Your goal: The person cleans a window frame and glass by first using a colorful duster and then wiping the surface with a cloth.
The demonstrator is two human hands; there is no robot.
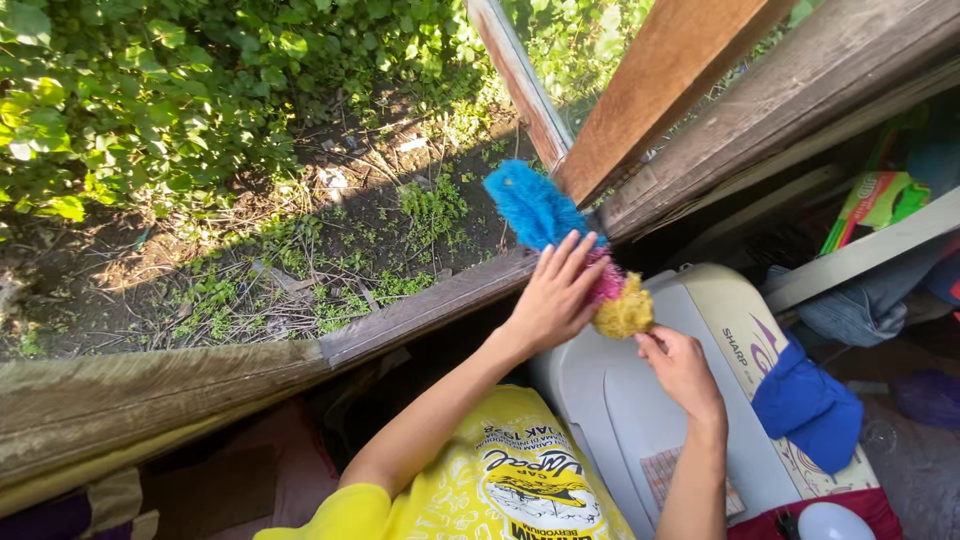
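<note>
While the left hand (553,297) lies flat over the pink middle of the fluffy duster (560,235) at the window sill's (420,310) edge, and the right hand's (680,367) grip pinches below its yellow end, steady, gentle pressure suits best.

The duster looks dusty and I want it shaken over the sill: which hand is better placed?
Probably the right hand: it seems to grip the duster near its yellow end, while the left hand lies flat against it.
</note>
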